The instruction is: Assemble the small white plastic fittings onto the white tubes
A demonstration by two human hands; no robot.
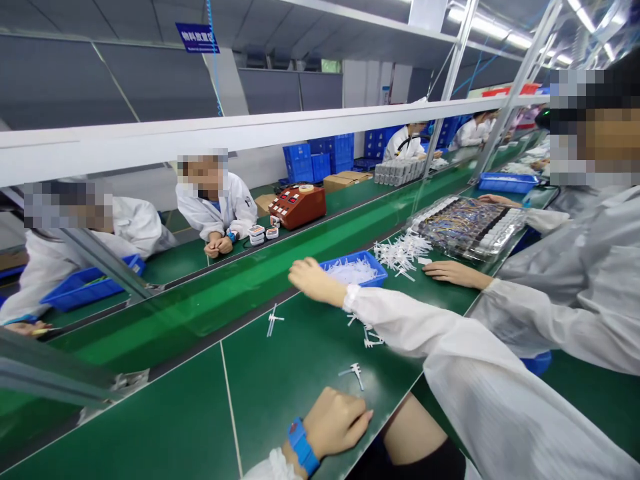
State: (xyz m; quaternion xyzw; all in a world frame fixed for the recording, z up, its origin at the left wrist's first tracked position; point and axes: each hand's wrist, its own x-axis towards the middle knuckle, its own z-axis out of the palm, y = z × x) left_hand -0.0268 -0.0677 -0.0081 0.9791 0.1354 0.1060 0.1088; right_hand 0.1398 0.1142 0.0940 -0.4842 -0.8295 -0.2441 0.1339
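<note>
My right hand point(316, 281) stretches across the bench at the left end of a blue tray point(383, 270) of small white translucent plastic pieces point(351, 271). Its fingers are curled, and anything inside them is hidden. Near the front edge rests my left hand point(336, 421), loosely closed in a fist, with a blue wristband point(302, 448) on the wrist. Just beyond it lies a small white branched plastic part point(355, 371). Another such part point(273, 319) lies farther left, and several more point(371, 339) lie below my right forearm.
A green conveyor belt point(200, 303) runs beyond the bench. A loose pile of white parts point(403, 252) and bagged wired parts point(465, 227) lie at right, beside a co-worker's hand point(456, 273). Across the belt, people sit near a red-brown control box point(299, 208). A metal post point(103, 257) stands left.
</note>
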